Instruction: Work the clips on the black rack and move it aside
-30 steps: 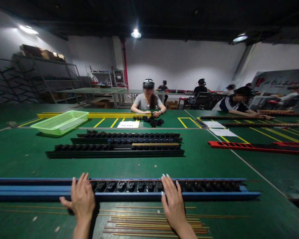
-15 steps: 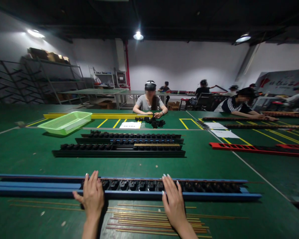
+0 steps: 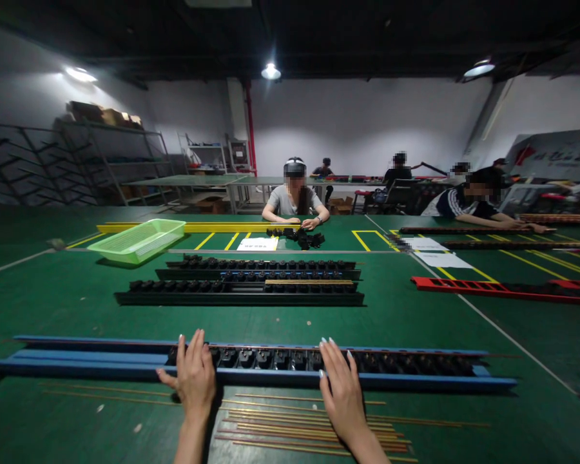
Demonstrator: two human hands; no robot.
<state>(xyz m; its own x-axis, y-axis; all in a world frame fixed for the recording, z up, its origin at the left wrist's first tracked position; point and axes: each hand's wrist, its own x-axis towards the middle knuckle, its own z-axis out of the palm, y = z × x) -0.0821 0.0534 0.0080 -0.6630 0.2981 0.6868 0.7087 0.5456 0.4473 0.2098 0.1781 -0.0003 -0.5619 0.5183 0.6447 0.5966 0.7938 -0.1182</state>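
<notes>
A long blue channel [image 3: 101, 370] lies across the table in front of me, with a row of black parts [image 3: 280, 359] set inside it. My left hand [image 3: 193, 377] rests over the channel near the left end of that row, fingers spread and thumb out to the left. Farther right, my right hand [image 3: 341, 386] lies over the channel with its fingers stretched across the black parts. Neither hand visibly holds anything. Several thin brass-coloured rods [image 3: 290, 422] lie on the green table on the near side of the channel, partly behind my right forearm.
Beyond the channel lie black channels with black parts [image 3: 241, 298], a green basket [image 3: 140, 241], a yellow bar [image 3: 212, 227] and a red rail [image 3: 502, 291]. One person [image 3: 294, 196] sits opposite; another person [image 3: 468, 200] leans over the table at the right.
The whole view has shifted, so the table, channel and hands appear slightly farther right. Both hands keep about the same places on the channel. More of the channel's left end shows.
</notes>
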